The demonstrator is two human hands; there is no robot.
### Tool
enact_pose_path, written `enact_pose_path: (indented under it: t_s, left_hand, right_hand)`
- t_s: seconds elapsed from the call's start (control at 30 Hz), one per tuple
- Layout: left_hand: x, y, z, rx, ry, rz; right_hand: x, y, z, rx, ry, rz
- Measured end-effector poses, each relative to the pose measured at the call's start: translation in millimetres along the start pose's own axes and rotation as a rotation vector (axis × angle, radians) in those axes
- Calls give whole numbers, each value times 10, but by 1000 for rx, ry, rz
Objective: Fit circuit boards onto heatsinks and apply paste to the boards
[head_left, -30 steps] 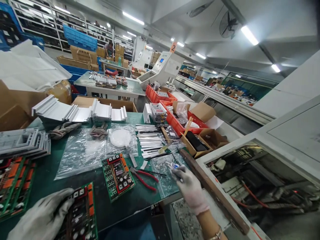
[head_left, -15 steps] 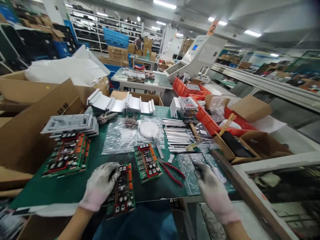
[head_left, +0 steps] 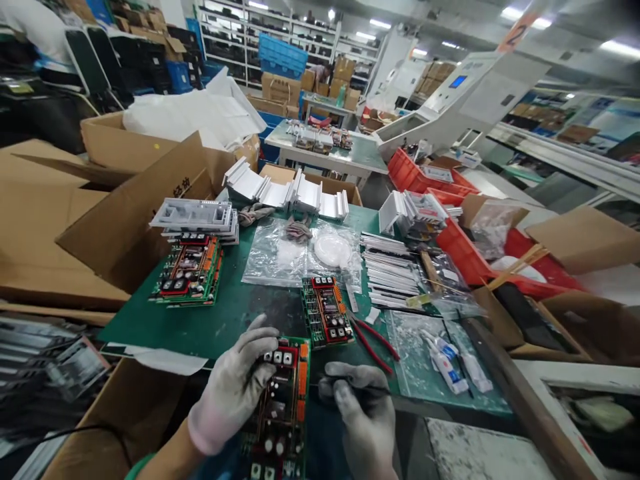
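My left hand, in a white glove with grey fingers, is closed on the upper left edge of a green circuit board. This board is tilted up at the table's near edge and carries red-framed parts and an orange strip. My right hand, gloved too, is just right of that board. Its fingers are pinched around a thin dark stick-like tool, whose exact kind I cannot make out. A second circuit board lies flat on the table beyond my hands. Red-handled pliers rest beside it.
Stacked circuit boards and grey plastic frames stand at left. White tubes lie on a clear bag at right. Metal strips, a hammer and a red crate are farther off. A cardboard box borders the left.
My right hand has moved left from the clear bag to beside the held board, with a thin dark tool in it. My left hand keeps the board. The view has turned left.
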State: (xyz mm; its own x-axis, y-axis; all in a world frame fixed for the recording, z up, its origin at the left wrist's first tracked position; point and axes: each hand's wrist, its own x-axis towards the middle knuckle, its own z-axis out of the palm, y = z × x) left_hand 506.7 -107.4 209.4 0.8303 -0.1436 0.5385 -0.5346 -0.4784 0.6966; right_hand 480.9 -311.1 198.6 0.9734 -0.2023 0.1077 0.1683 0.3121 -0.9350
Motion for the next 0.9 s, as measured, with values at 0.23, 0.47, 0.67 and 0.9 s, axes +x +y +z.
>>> enact_pose_path:
  t_s: [0.23,0.47,0.67,0.9]
  left_hand:
    - [-57,158,-7,-91,-6,-52]
    - [-77,200,35,-259,23,-140]
    - [-88,213,34,-323,7,-175]
    - [-96,218,52,-323,-2,-167]
  right_hand:
    - [24,-137,57,-229,-136,-269]
    - [12,-102,101,-283,-28,-239]
    - [-8,-94,107,-363,-2,-214]
    - [-19,-57,101,-387,4,-168]
